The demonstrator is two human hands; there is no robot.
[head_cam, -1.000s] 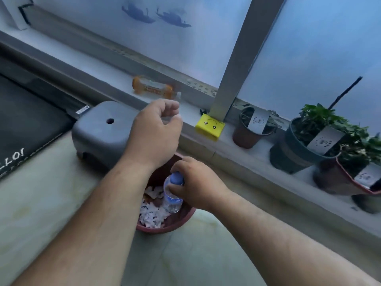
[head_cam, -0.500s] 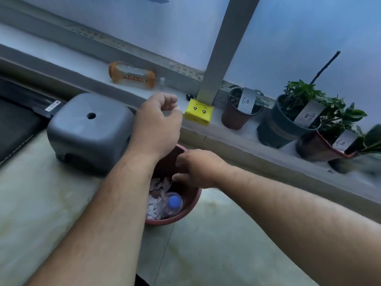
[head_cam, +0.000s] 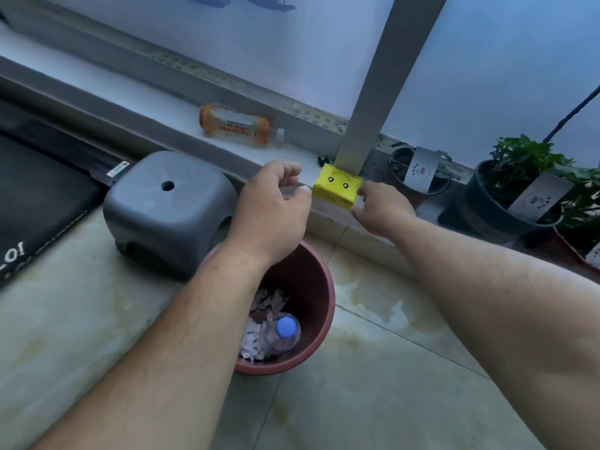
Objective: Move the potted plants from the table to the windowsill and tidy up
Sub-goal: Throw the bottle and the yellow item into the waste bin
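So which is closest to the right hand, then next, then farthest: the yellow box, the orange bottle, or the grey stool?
From the right hand:
1. Yellow box, on the windowsill right at its fingertips.
2. Orange bottle, lying on the sill further left.
3. Grey stool, on the floor, far left.

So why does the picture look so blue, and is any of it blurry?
Head view: dim bluish daylight through the frosted window, no hard shadows or glare; the orange bottle on the sill looks smeared; the yellow box is fairly sharp; wide-angle bending curves the sill and stretches the forearms.
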